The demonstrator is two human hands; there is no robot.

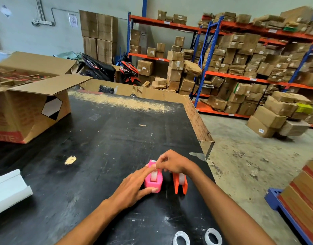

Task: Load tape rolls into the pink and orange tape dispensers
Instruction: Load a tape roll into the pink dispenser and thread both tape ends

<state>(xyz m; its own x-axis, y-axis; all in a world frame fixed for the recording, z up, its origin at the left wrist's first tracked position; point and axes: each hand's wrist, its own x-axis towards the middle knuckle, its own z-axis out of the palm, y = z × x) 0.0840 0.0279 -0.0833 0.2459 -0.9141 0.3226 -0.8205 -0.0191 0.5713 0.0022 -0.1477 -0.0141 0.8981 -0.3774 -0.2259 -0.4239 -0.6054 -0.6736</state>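
A small pink plastic tape dispenser (153, 181), glossy and rounded at its near end, was seen standing on a worn black table top (102, 138) whose matte surface was scuffed with pale scratches and chipped to bare wood in one spot. A roll of clear tape (155, 175) was seated in the slot of this dispenser. Just to its right, apart from it, an orange plastic tape dispenser (180, 184) with flat angular side walls was placed, and a translucent tape roll (181, 178) was held between those walls.

The pink dispenser was gripped by the left hand (132, 188), the fingers laid along its left side and the thumb pressed against its near end. The right hand (171, 162) was held over the far end of the same dispenser, thumb and forefinger pinched together at the cutter end; whether a tape strip was caught between them could not be told.

Two white plastic rings (196, 238) were lying flat at the near table edge. A brown corrugated cardboard box (28, 110) with open flaps was set at the far left, and a white ribbed profile (9, 190) was lying at the left edge.
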